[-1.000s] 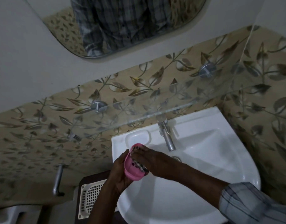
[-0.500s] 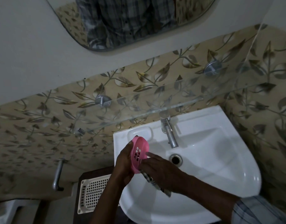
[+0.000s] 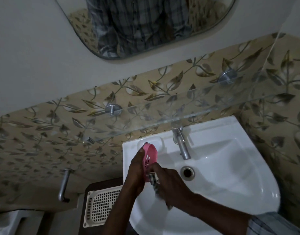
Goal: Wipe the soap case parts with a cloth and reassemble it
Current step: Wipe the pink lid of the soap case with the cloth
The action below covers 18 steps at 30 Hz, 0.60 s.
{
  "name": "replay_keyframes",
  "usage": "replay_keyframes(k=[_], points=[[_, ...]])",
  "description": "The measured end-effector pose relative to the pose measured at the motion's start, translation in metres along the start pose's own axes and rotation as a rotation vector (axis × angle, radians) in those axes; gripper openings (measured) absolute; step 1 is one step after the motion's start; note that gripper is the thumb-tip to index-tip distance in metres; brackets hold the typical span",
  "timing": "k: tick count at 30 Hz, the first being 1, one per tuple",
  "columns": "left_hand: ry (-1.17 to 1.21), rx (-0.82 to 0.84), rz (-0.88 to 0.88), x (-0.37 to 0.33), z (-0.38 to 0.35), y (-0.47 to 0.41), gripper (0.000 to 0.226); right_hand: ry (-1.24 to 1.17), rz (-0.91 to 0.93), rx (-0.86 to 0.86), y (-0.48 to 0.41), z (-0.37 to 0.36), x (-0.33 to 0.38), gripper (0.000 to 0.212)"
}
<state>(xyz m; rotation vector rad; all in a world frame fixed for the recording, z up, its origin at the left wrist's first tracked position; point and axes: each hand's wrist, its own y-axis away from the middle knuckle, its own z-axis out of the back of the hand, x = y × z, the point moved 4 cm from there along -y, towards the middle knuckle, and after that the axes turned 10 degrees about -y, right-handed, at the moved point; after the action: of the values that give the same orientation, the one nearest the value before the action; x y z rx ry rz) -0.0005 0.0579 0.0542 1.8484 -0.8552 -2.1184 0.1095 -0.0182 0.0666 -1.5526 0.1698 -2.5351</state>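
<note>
Above the white sink (image 3: 230, 167), the left hand (image 3: 135, 173) grips the pink soap case part (image 3: 150, 158) upright while the right hand (image 3: 167, 182) pinches the checked cloth (image 3: 154, 179) against its lower end, and the wiping should reach inside every hole.

no legible txt, labels, nos.

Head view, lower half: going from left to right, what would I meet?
Metal wall bar → cream grid tray → left hand → pink soap case part that it holds → right hand, gripping the checked cloth → drain.
</note>
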Motion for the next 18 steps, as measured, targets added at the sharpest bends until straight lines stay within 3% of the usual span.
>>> replay_keyframes(k=[4, 7, 9, 13, 18], points=[[-0.108, -0.017, -0.209, 0.003, -0.014, 0.007, 0.040, -0.688, -0.476, -0.290, -0.011, 0.006, -0.013, 0.021], [-0.241, -0.068, -0.399, 0.003, -0.009, 0.008, 0.059, -1.097, -0.654, -0.377, -0.016, 0.011, -0.025, 0.020], [-0.210, -0.029, -0.413, 0.009, -0.010, 0.006, 0.066, -1.276, -0.674, -0.389, -0.019, 0.017, -0.027, 0.017], [-0.264, 0.045, -0.406, 0.011, -0.005, 0.007, 0.085, -1.043, -0.569, -0.267, -0.022, 0.031, -0.033, 0.051], [-0.570, 0.086, -0.356, -0.019, 0.024, 0.000, 0.053, -0.700, -0.478, -0.090, -0.026, 0.053, -0.032, 0.049]])
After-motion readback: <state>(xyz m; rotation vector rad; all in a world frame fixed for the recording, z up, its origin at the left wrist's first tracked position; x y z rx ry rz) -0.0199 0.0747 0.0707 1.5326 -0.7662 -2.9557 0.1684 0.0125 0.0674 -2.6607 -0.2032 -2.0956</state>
